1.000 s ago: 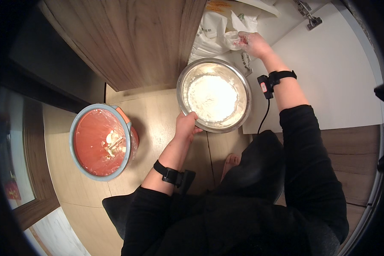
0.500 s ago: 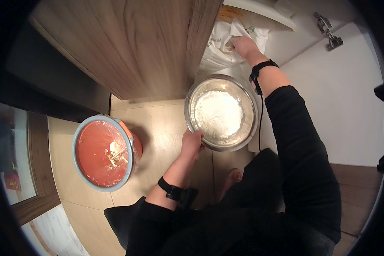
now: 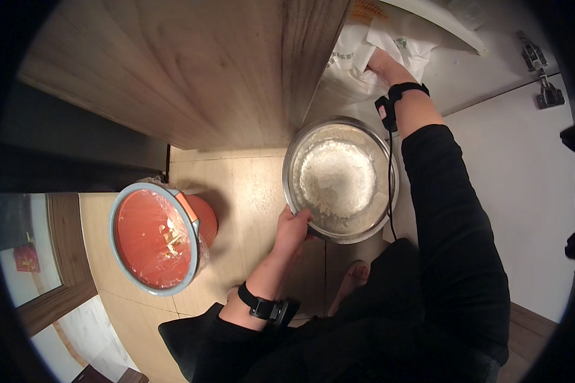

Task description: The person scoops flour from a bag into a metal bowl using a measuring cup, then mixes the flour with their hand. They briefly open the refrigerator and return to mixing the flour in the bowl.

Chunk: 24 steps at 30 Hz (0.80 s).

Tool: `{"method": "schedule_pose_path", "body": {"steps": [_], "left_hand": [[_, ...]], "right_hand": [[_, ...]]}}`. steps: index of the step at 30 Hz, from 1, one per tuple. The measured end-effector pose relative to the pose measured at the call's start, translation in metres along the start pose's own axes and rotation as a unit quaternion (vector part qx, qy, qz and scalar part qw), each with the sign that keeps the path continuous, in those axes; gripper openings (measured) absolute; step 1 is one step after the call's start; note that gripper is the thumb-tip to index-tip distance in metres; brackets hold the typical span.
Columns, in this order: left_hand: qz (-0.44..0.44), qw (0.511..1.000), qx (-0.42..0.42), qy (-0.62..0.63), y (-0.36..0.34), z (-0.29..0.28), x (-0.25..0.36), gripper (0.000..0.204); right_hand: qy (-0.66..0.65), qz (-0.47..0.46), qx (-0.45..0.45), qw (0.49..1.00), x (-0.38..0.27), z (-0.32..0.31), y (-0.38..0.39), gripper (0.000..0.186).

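My left hand point(image 3: 292, 228) grips the near-left rim of a round stainless steel bowl point(image 3: 350, 231), thumb over the edge and fingers underneath. A mound of white powder that looks like flour point(image 3: 338, 177) lies in the bowl. Beyond it, my right hand point(image 3: 383, 64) reaches into a white plastic bag point(image 3: 416, 56) inside the cupboard. The bag's folds hide the right fingers, so what they hold, if anything, does not show. A black cable hangs from the right wristband past the bowl's right side.
To the left on the tiled floor stands an orange bin point(image 3: 153, 239) with a grey rim and clear liner, scraps inside. A wood-grain cupboard door point(image 3: 191, 70) juts out at upper left. On the right is a white door panel point(image 3: 511, 179) with a metal hinge point(image 3: 542, 71).
My right hand has gone deeper into the bag, its fingers now covered by the plastic. My left hand still holds the bowl. The whole view has shifted slightly.
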<state>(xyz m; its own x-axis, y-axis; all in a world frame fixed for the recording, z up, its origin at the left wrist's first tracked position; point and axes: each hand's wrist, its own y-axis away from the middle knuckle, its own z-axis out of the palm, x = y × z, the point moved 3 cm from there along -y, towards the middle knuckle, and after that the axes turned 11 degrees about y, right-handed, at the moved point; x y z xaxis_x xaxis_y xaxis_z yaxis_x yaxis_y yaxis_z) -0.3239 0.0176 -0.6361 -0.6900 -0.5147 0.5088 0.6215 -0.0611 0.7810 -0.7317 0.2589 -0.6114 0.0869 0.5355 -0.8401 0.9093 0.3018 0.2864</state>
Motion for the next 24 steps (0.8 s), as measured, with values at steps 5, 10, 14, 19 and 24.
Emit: {"method": "schedule_pose_path", "body": {"steps": [5,10,14,19,24], "left_hand": [[-0.006,1.000,-0.002,0.000,-0.001,0.003,0.001,0.028],[-0.022,1.000,0.006,0.015,-0.004,0.004,-0.002,0.028],[-0.022,1.000,0.008,0.015,-0.009,0.004,-0.002,0.027],[-0.025,1.000,0.018,0.002,-0.010,0.004,-0.002,0.027],[-0.022,1.000,0.018,0.012,-0.007,0.004,-0.006,0.028]], "right_hand": [[0.073,0.154,-0.052,0.984,0.019,-0.008,-0.022,0.010],[0.066,0.174,-0.020,0.982,0.018,-0.010,-0.015,0.015],[0.007,0.187,-0.018,0.982,0.030,-0.010,-0.016,0.018],[0.020,0.101,-0.045,0.994,0.045,-0.010,-0.037,0.015],[0.210,0.024,0.027,0.977,0.038,-0.003,-0.035,0.015]]}}
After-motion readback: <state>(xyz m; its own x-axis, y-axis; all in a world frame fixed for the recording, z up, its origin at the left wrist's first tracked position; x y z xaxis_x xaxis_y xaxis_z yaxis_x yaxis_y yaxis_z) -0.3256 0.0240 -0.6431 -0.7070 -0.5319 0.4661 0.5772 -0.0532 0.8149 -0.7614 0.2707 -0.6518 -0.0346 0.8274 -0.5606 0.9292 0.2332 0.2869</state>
